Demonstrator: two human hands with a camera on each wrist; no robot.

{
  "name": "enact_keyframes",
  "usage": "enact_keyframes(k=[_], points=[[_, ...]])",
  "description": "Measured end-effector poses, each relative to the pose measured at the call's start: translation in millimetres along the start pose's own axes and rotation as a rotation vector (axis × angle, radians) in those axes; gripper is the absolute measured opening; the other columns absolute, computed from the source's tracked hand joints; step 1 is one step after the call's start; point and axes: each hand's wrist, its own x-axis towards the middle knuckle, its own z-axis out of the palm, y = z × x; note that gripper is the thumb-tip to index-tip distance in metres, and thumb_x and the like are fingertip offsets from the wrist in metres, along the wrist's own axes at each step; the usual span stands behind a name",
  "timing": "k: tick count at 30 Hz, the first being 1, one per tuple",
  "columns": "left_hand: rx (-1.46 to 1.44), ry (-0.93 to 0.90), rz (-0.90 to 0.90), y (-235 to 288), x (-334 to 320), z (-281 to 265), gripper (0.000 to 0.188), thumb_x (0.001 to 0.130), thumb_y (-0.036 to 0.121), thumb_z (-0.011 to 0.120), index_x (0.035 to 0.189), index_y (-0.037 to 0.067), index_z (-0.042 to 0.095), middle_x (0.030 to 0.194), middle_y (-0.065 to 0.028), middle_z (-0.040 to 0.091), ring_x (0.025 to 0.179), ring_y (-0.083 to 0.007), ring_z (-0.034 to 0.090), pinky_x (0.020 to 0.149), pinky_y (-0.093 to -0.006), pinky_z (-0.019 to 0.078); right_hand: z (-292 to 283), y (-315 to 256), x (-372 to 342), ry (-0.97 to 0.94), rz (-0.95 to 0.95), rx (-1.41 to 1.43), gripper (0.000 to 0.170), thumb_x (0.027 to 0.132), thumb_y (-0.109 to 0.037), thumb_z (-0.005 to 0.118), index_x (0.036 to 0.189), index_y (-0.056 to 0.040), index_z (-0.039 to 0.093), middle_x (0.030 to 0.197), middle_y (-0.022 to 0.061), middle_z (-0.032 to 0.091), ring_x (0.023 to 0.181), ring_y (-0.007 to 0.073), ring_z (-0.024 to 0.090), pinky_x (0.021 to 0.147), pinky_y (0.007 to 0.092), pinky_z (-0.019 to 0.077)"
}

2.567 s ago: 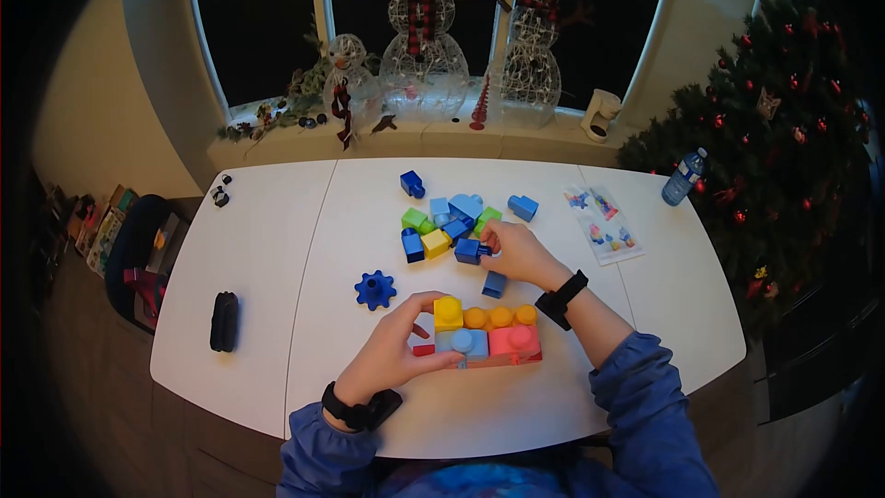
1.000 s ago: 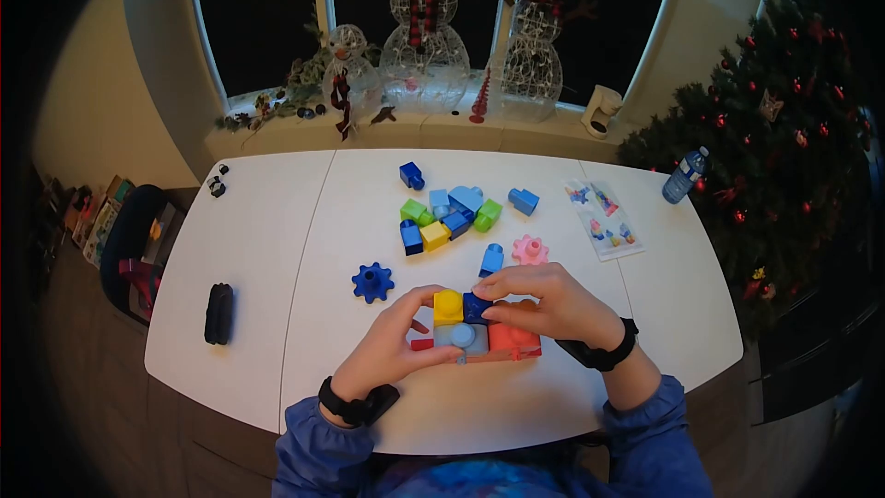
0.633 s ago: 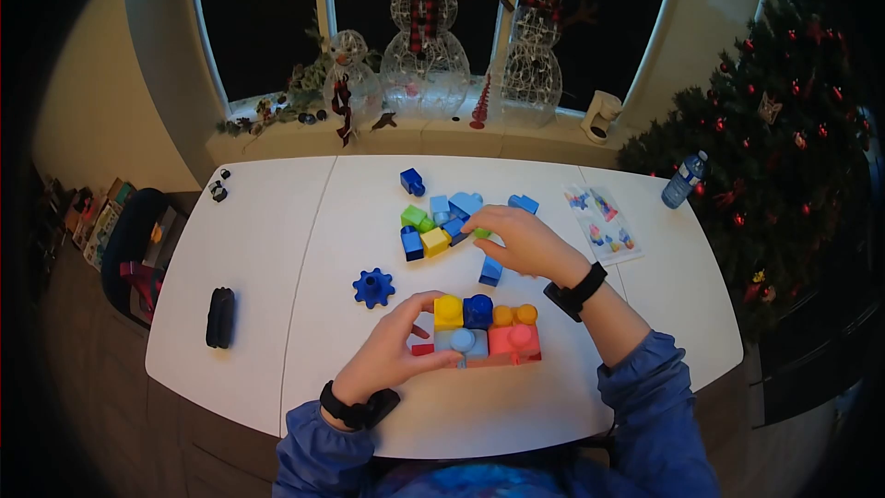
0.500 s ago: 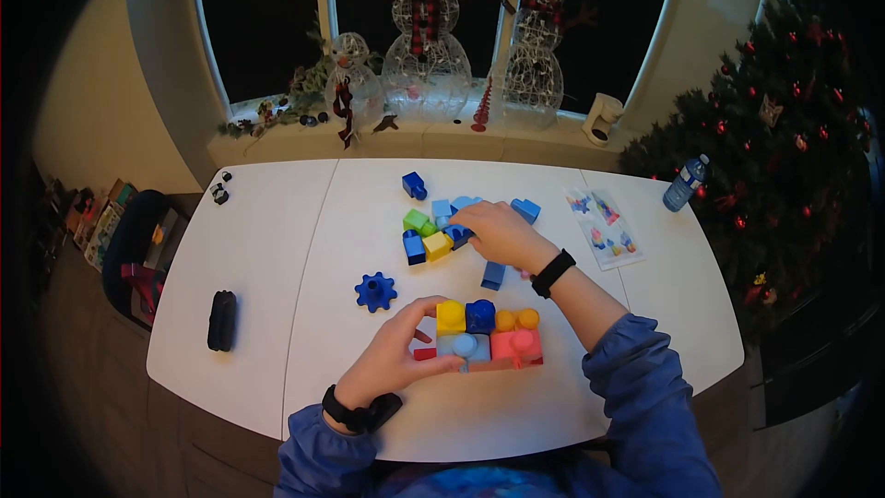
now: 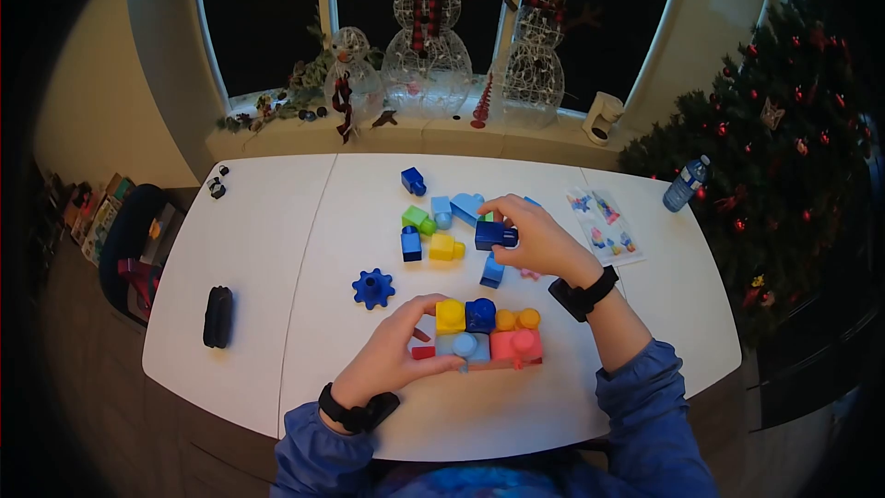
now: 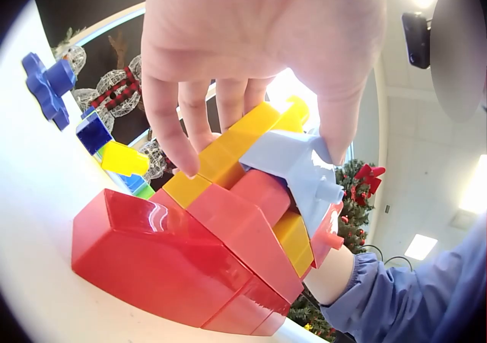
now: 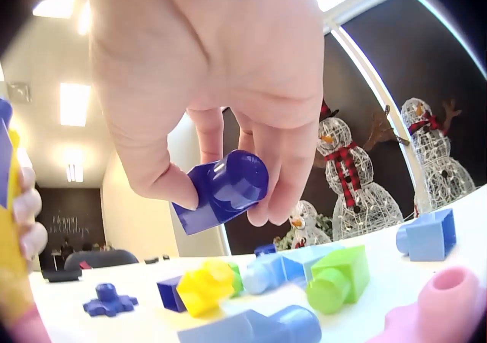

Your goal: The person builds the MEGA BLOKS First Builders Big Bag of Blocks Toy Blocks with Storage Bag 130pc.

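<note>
On the near part of the table sits a build of toy building blocks [image 5: 516, 345], red at the base with pink, light blue, yellow, orange and dark blue blocks above. My left hand [image 5: 392, 348] grips its left end, thumb on the light blue block [image 6: 293, 168] and fingers along the yellow side. Above the table, behind the build, my right hand [image 5: 542, 242] pinches a dark blue building block [image 7: 221, 191] between thumb and fingers. Under it lie loose blocks, including a yellow block [image 5: 442, 247], a green block [image 7: 338, 278] and a light blue block [image 5: 492, 269].
A dark blue gear-shaped piece [image 5: 372, 288] lies left of the pile. A pink piece [image 7: 426, 312] is partly hidden by my right hand in the head view. A picture sheet [image 5: 604, 226], a water bottle [image 5: 687, 183] and a black case [image 5: 218, 316] lie farther out.
My right hand set a dark blue block on the build beside the yellow one, went back to the pile and lifted another dark blue block. The loose yellow block turned. My left hand stayed.
</note>
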Motion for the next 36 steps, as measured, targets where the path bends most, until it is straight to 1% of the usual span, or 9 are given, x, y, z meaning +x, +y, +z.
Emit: enact_keyframes(k=[6, 9, 13, 14, 17, 26, 30, 34, 36], points=[[-0.002, 0.004, 0.007, 1, -1, 0, 0.087, 0.077, 0.029, 0.095, 0.147, 0.004, 0.05, 0.139, -0.0139, 0.058, 0.12, -0.0255, 0.062, 0.092, -0.0336, 0.0564, -10, 7, -51, 0.104, -0.114, 0.268, 0.047, 0.078, -0.01, 0.087, 0.122, -0.0079, 0.067, 0.093, 0.0074, 0.072, 0.077, 0.0162, 0.067, 0.073, 0.0281, 0.055], [-0.008, 0.01, 0.013, 0, -1, 1, 0.087, 0.077, 0.028, 0.095, 0.147, 0.004, 0.05, 0.139, -0.0134, 0.058, 0.12, -0.0251, 0.062, 0.092, -0.0336, 0.0562, -23, -13, -73, 0.046, -0.196, 0.136, 0.04, 0.078, -0.009, 0.088, 0.115, -0.0067, 0.073, 0.091, 0.0061, 0.072, 0.078, 0.0148, 0.067, 0.074, 0.0278, 0.055], [0.002, 0.014, 0.018, -1, -1, 1, 0.086, 0.077, 0.027, 0.094, 0.147, 0.005, 0.05, 0.138, -0.0128, 0.059, 0.121, -0.0244, 0.061, 0.093, -0.0337, 0.056, -7, -26, -87, -0.021, -0.268, 0.125, 0.04, 0.082, -0.01, 0.086, 0.121, -0.0055, 0.075, 0.089, 0.0115, 0.072, 0.076, 0.0249, 0.068, 0.073, 0.032, 0.0546], [0.003, 0.016, 0.019, -2, -1, 1, 0.085, 0.077, 0.027, 0.094, 0.147, 0.005, 0.05, 0.138, -0.0127, 0.059, 0.121, -0.0244, 0.06, 0.093, -0.0337, 0.056, -2, -30, -90, -0.037, -0.176, 0.125, 0.041, 0.085, -0.013, 0.084, 0.125, -0.0061, 0.074, 0.09, 0.0141, 0.072, 0.079, 0.0295, 0.068, 0.076, 0.0358, 0.0545], [-0.009, 0.014, 0.016, -3, -2, 1, 0.085, 0.077, 0.027, 0.094, 0.147, 0.006, 0.05, 0.138, -0.0123, 0.059, 0.121, -0.0243, 0.06, 0.093, -0.0338, 0.0558, 4, -22, -94, 0.022, -0.249, -0.003, 0.042, 0.088, -0.017, 0.082, 0.128, -0.0072, 0.074, 0.09, 0.0131, 0.072, 0.083, 0.0298, 0.067, 0.082, 0.0381, 0.0538], [0.045, -0.054, 0.024, 5, 3, -10, 0.078, 0.08, 0.027, 0.092, 0.144, 0.006, 0.053, 0.141, -0.0116, 0.059, 0.125, -0.0243, 0.06, 0.096, -0.0355, 0.0559, 18, -13, -107, 0.099, -0.237, 0.025, 0.045, 0.097, -0.016, 0.072, 0.141, -0.0095, 0.065, 0.098, 0.0138, 0.073, 0.09, 0.0311, 0.068, 0.087, 0.0396, 0.0534], [-0.075, -0.02, 0.073, -4, 19, -30, 0.059, 0.089, 0.026, 0.085, 0.137, 0.005, 0.058, 0.135, -0.0114, 0.064, 0.122, -0.0231, 0.063, 0.094, -0.0356, 0.0565, 24, -11, -117, 0.169, -0.168, 0.202, 0.038, 0.1, -0.014, 0.068, 0.137, -0.0053, 0.066, 0.104, 0.0144, 0.074, 0.096, 0.0312, 0.07, 0.088, 0.0384, 0.0545], [0.134, 0.175, -0.014, -8, 49, -44, 0.033, 0.097, 0.021, 0.074, 0.124, 0.004, 0.066, 0.12, -0.0107, 0.071, 0.107, -0.0224, 0.07, 0.089, -0.0344, 0.0583, 23, 4, -120, 0.175, -0.198, 0.16, 0.026, 0.101, -0.013, 0.067, 0.124, -0.0013, 0.07, 0.104, 0.0143, 0.075, 0.095, 0.0311, 0.071, 0.086, 0.0367, 0.0551], [0.307, 0.23, 0.009, -27, 69, -49, 0.034, 0.096, 0.021, 0.075, 0.124, 0.003, 0.066, 0.12, -0.0126, 0.07, 0.105, -0.0244, 0.07, 0.088, -0.035, 0.0584, 24, 6, -120, 0.157, -0.182, 0.165, 0.023, 0.1, -0.012, 0.067, 0.12, -0.0004, 0.071, 0.103, 0.0145, 0.075, 0.093, 0.0308, 0.072, 0.085, 0.0362, 0.0551]])
